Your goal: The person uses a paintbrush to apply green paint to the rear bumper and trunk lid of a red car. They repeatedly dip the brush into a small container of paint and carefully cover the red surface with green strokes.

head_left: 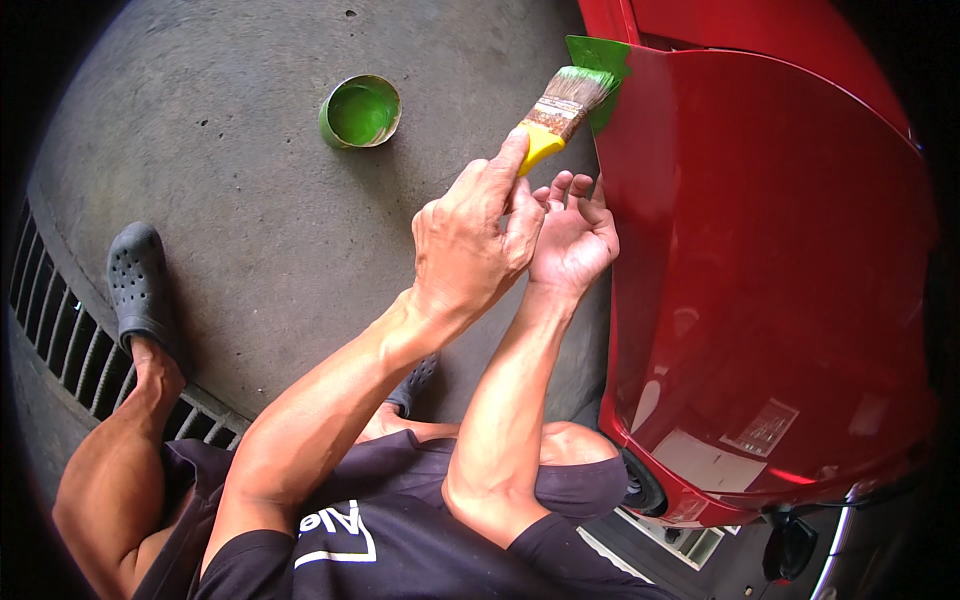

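My left hand (470, 240) is closed on the yellow handle of a paintbrush (562, 112), its index finger stretched along the handle. The bristles carry green paint and meet the green-painted corner (608, 60) of a glossy red car panel (760, 220). Below the brush, my right hand (572, 238) is palm up beside the panel's left edge. Its fingers are apart and loosely curled, with nothing seen in them; the thumb side is close against the edge, and contact is hard to tell. A small round can (362, 112) of green paint stands on the floor to the left.
Grey concrete floor (240, 230) spreads under the can. A slotted metal drain grate (75, 345) curves along the left. My foot wears a dark perforated clog (140, 280). More red car bodywork (740, 22) adjoins the panel at the top; a wheel (642, 485) shows at lower right.
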A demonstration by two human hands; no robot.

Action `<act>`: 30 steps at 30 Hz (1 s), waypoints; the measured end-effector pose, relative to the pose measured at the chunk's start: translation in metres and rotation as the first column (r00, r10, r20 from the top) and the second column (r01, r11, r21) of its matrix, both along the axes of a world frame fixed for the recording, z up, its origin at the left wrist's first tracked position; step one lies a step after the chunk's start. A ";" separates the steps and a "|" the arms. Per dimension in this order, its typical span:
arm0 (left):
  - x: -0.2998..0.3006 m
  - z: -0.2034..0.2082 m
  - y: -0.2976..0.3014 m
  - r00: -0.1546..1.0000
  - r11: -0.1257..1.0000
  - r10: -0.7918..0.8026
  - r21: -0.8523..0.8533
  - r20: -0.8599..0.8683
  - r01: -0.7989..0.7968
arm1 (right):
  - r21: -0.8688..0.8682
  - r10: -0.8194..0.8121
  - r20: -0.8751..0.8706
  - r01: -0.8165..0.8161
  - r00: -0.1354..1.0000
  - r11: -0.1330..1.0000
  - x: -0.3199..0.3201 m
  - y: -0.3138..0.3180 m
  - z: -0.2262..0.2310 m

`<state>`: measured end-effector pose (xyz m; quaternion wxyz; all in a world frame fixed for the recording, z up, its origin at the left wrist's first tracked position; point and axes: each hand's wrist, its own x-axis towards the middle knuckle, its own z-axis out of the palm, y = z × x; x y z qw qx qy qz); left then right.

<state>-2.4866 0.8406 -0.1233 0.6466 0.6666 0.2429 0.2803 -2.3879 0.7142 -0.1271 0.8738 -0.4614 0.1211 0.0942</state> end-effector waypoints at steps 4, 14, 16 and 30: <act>-0.004 -0.010 0.003 0.991 0.963 0.080 -0.265 0.106 -0.049 | 0.011 0.005 -0.004 -0.005 1.000 1.000 -0.001 0.002 0.003; -0.017 -0.001 0.007 0.997 0.927 -0.056 -0.369 0.057 0.073 | -0.012 0.016 -0.020 -0.017 1.000 1.000 0.000 -0.002 0.003; -0.019 0.005 0.012 0.993 0.882 -0.104 -0.455 0.059 0.119 | -0.029 0.023 -0.015 -0.023 1.000 0.999 -0.001 -0.001 0.004; 0.000 0.024 0.034 0.985 0.808 -0.162 -0.565 0.065 0.170 | -0.081 -0.080 -0.050 0.075 0.996 0.994 0.002 0.002 0.001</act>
